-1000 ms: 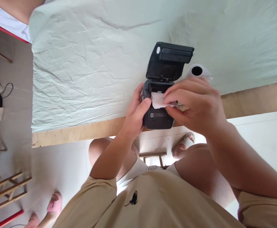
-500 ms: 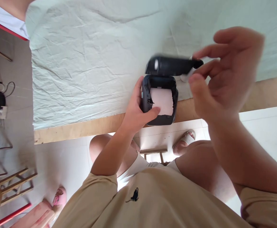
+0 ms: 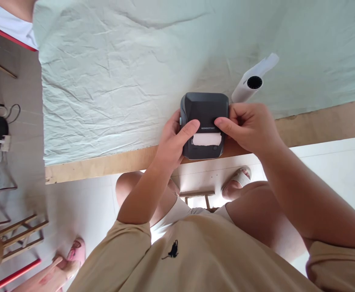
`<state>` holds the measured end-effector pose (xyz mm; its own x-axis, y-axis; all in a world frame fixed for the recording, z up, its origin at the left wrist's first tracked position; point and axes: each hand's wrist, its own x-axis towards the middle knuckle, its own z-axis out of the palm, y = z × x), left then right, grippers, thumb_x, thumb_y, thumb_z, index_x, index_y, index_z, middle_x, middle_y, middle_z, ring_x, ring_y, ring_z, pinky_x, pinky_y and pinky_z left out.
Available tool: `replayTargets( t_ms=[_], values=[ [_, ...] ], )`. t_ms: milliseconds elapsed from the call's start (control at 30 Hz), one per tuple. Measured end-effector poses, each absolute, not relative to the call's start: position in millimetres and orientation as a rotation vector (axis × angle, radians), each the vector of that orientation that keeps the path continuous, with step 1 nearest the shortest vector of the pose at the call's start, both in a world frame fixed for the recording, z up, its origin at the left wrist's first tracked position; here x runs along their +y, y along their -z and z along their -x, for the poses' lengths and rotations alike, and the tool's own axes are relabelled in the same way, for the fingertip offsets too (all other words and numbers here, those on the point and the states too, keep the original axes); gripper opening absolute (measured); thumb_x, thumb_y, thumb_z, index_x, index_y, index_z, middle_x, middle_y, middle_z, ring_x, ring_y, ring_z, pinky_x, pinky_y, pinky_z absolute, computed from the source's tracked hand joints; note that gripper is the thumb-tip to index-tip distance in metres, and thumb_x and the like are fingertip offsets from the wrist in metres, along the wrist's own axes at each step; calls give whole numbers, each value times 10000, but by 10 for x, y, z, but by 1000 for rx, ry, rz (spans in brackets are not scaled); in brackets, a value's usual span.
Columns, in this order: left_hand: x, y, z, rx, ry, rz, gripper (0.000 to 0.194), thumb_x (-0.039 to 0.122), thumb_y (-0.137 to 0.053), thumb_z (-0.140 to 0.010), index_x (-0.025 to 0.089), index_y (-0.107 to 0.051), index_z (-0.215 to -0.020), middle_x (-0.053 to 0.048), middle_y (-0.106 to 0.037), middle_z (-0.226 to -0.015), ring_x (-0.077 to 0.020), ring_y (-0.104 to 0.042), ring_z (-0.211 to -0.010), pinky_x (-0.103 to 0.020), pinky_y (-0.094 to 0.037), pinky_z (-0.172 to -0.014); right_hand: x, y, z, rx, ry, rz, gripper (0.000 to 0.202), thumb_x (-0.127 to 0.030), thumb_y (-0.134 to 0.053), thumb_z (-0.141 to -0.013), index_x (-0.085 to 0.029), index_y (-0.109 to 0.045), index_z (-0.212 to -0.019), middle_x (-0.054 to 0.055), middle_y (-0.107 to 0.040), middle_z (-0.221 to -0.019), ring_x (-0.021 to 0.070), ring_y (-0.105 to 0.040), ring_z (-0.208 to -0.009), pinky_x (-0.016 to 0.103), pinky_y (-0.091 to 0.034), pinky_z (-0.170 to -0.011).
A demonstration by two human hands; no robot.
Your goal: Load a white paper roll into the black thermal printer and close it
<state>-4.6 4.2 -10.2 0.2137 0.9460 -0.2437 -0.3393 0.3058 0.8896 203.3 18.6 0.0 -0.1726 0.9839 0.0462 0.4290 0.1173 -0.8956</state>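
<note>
Now that the lid, which stood open half a second ago over the white roll inside, lies flat on the small black printer point(image 3: 204, 123), the paper looks loaded: a short white paper strip point(image 3: 207, 139) shows from the slot on the printer's near face. The printer sits at the near edge of the counter point(image 3: 104, 164), on the pale cloth point(image 3: 119, 81). The left hand point(image 3: 172, 142) wraps the printer's left side, fingers curled, thumb pressed on the lid above the strip. The right hand point(image 3: 250, 127), which was raised and spread a moment earlier, has come down on the printer's right side, fingers bent close together, thumb on the lid beside the other thumb. A spare paper roll point(image 3: 250, 84) lies just beyond the printer's far right corner.
</note>
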Motion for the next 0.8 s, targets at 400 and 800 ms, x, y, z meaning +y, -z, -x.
replayTargets(
  t_ms=[400,800],
  values=[
    [17,147,20,911,-1140,-736,486,715,-759,-1007,283,-785,-1228,-42,-847,-1329,-340,-702,-1544,-445,-691,-1174,218,64,-2076,-1711,-1066,1354,498,-435,-726,-999,-246,-423,-652,-23,-480,-615,121,-421,-596,303,-314,-554],
    [57,120,-4,1037,-1197,-550,401,611,-770,-1022,231,-715,-906,-27,-883,-1082,-340,-823,-1358,-456,-736,-1081,192,16,-2151,-1705,-1149,1186,545,-367,-926,-777,-281,-389,-805,-80,-517,-639,112,-444,-559,301,-340,-505]
  ],
)
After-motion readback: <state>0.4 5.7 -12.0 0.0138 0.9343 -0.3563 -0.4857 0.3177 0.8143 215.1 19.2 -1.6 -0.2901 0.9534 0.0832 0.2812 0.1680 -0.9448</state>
